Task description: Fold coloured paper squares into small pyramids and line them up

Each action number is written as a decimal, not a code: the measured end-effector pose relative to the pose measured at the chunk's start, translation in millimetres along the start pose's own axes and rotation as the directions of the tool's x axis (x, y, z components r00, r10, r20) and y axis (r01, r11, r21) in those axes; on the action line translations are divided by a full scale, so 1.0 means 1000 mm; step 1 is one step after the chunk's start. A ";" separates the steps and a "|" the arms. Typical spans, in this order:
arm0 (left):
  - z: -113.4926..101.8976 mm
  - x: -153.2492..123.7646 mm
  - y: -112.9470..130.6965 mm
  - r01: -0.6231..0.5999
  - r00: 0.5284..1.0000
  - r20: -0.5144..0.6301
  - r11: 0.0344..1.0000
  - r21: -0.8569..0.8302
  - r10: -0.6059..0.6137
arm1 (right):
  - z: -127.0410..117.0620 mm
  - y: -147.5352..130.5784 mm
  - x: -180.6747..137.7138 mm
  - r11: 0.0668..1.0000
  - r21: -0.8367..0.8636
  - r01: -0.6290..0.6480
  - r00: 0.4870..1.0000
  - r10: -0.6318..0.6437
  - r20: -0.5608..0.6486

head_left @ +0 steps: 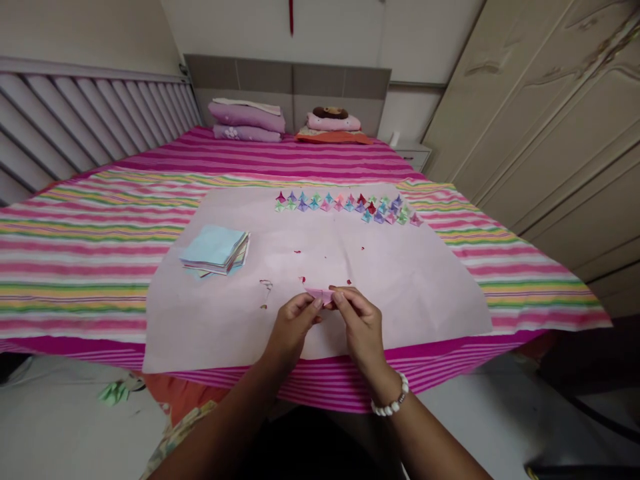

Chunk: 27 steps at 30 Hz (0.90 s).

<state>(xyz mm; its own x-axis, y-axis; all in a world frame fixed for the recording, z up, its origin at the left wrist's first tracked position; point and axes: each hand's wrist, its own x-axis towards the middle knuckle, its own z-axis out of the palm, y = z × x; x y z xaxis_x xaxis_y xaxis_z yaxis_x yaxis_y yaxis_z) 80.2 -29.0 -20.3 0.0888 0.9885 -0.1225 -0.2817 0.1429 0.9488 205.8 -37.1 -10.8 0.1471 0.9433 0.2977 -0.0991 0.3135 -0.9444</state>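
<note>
A small folded piece of pink paper is held up between my two hands, over the near part of a large pale sheet. My left hand pinches its left end between thumb and fingers. At the right end, my right hand grips it the same way, with a white beaded bracelet on the wrist. Farther off, several small folded paper shapes in many colours stand in rows near the sheet's far edge. To the left lies a stack of square paper, light blue on top.
Small dark red scraps and some thin brownish bits are scattered on the sheet. Beneath it is a striped bed cover. Folded bedding sits by the headboard, a slatted rail runs left, and a wardrobe stands right.
</note>
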 end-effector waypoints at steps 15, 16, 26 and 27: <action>-0.020 0.005 0.015 -0.085 0.990 0.120 0.991 0.100 0.073 | -0.007 -0.004 0.011 0.910 0.198 -0.364 0.923 0.324 0.207; -0.021 0.006 0.014 -0.078 0.990 0.119 0.994 0.072 0.069 | -0.006 -0.004 0.011 0.904 0.206 -0.375 0.919 0.333 0.210; -0.023 0.009 0.008 -0.046 0.993 0.113 0.998 0.032 0.042 | -0.008 -0.002 0.011 0.870 0.247 -0.427 0.895 0.367 0.255; -0.024 0.009 0.008 -0.050 0.994 0.104 0.998 0.046 0.044 | -0.009 0.000 0.012 0.875 0.241 -0.421 0.898 0.364 0.246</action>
<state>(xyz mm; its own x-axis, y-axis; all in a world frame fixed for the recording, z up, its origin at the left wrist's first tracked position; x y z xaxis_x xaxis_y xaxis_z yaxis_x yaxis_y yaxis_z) 56.3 -17.7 -20.7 0.1752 0.9833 -0.0492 -0.2412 0.0914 0.9662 216.4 -27.1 -8.6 -0.1457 0.9884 -0.0423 -0.3857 -0.0961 -0.9176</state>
